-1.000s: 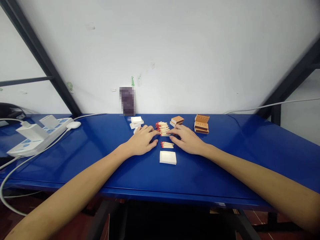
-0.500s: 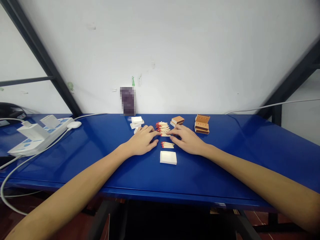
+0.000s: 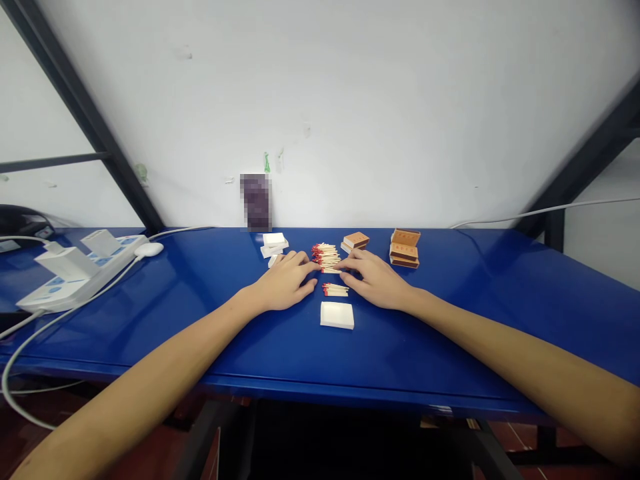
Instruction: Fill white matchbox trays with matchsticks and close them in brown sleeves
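A pile of red-tipped matches (image 3: 327, 257) lies on the blue table between my hands, heads to the left. My left hand (image 3: 286, 280) rests beside it with fingers apart, the index fingertip at the match heads. From the other side, my right hand (image 3: 374, 279) reaches with its index fingertip to the bare ends of the nearest matches; its thumb and index finger are apart. Closer to me lies a smaller group of matches (image 3: 335, 290). Below that sits a white matchbox tray (image 3: 337, 315) with nothing visible inside.
Behind my left hand are stacked white trays (image 3: 273, 244). Brown matchbox sleeves (image 3: 356, 240) lie behind my right hand, and more stacked sleeves (image 3: 405, 250) stand farther right. A white power strip (image 3: 75, 287) with cables occupies the left. A wall (image 3: 350, 120) borders the table's back.
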The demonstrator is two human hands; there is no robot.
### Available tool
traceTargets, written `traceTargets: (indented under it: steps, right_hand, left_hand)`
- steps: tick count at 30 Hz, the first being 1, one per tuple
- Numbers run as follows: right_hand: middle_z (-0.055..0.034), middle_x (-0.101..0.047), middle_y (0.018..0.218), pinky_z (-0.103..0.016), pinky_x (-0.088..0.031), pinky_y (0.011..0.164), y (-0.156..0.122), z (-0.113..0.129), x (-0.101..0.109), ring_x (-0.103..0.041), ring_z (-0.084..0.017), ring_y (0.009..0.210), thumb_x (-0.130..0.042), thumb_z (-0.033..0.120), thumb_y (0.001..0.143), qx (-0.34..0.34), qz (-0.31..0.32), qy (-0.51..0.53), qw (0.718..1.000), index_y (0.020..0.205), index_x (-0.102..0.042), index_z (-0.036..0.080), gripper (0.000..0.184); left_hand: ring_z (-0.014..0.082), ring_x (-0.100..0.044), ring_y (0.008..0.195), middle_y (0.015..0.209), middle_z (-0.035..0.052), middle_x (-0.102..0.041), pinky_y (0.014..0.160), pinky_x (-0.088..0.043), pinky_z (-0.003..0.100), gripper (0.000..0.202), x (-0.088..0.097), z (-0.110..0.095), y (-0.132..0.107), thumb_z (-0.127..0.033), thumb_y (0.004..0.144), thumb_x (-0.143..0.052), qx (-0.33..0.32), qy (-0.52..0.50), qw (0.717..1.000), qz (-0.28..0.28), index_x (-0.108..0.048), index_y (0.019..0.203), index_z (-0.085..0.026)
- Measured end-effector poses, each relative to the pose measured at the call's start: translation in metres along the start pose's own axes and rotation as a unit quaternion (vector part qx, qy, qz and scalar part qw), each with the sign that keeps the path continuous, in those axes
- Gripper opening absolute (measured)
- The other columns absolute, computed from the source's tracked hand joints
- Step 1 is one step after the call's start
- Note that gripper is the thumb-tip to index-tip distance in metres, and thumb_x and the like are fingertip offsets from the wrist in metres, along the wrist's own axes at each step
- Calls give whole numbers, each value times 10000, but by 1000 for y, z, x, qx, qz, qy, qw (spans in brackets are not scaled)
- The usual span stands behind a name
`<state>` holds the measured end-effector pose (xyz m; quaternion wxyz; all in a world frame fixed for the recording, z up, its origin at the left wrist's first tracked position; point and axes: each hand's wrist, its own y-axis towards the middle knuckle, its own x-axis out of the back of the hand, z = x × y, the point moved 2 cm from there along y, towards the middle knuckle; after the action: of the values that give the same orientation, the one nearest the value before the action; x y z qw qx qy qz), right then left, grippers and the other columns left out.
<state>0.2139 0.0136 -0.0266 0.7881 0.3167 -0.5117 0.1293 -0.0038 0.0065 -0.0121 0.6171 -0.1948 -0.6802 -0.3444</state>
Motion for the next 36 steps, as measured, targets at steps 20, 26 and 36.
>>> traceTargets:
  steps: [20,26,36]
  right_hand:
    - [-63,-571,924,-350,-417,774,1,-1,-1,-551,-203,835,-486,252,936,6,-1,20,1000,1002,-668,200,201]
    - [-52,-568,916,-320,-406,735,1,0,0,-551,-187,816,-498,234,929,8,-5,31,999,979,-666,202,179]
    - [-34,-567,884,-300,-398,702,1,0,1,-546,-162,750,-543,226,894,-13,-4,37,999,943,-666,197,135]
  left_hand:
    - [244,-492,1009,1085,88,-553,909,-386,419,342,2,-2,1,-322,999,-404,-7,-21,1000,7,-581,1265,-200]
    - [250,-492,1010,1079,90,-552,902,-388,422,347,2,-2,1,-321,997,-409,-7,-16,1000,4,-564,1283,-199]
    - [249,-494,1014,1088,92,-545,910,-390,427,364,0,0,1,-336,998,-393,-10,-18,1000,8,-590,1279,-215]
